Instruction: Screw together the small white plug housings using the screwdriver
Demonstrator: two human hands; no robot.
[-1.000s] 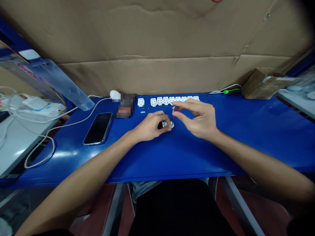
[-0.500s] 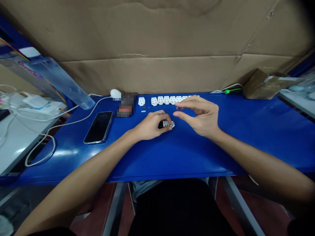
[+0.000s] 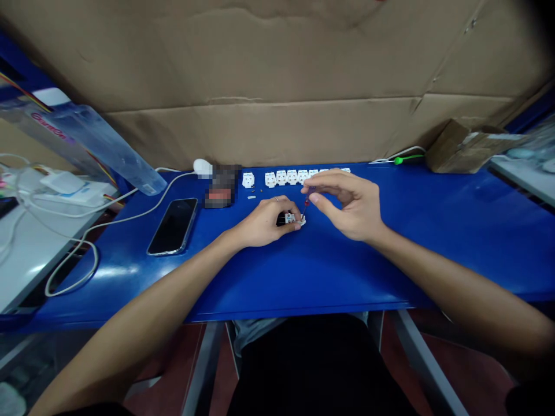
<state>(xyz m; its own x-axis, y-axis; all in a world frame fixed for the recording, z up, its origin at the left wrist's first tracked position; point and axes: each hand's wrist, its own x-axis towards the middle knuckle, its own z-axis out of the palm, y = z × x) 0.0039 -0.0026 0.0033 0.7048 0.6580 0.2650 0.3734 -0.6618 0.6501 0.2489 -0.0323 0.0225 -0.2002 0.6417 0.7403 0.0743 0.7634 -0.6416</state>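
Note:
Between the thumb and fingers of my left hand (image 3: 269, 222) is a small white part (image 3: 289, 218), held down on the blue table (image 3: 269, 277). My right hand (image 3: 351, 202) is just right of it and higher, its fingers closed on a small screwdriver (image 3: 307, 202) with a reddish-purple handle. The thin shaft slants down to the right end of the white part. Several similar white pieces (image 3: 281, 177) stand in a row behind my hands, partly hidden by the right one. One more white piece (image 3: 248, 179) sits apart to their left.
A phone (image 3: 172, 226) lies at the left, with a white cable (image 3: 96, 254) looping beside it. Behind are a blurred dark item (image 3: 223, 182) and a leaning clear plastic bottle (image 3: 117, 150). An open cardboard box (image 3: 459, 147) stands at the back right.
The right fingers have shifted on the screwdriver, showing more of its handle below the fingertips. My left hand still holds the white part. The whole view has moved very slightly.

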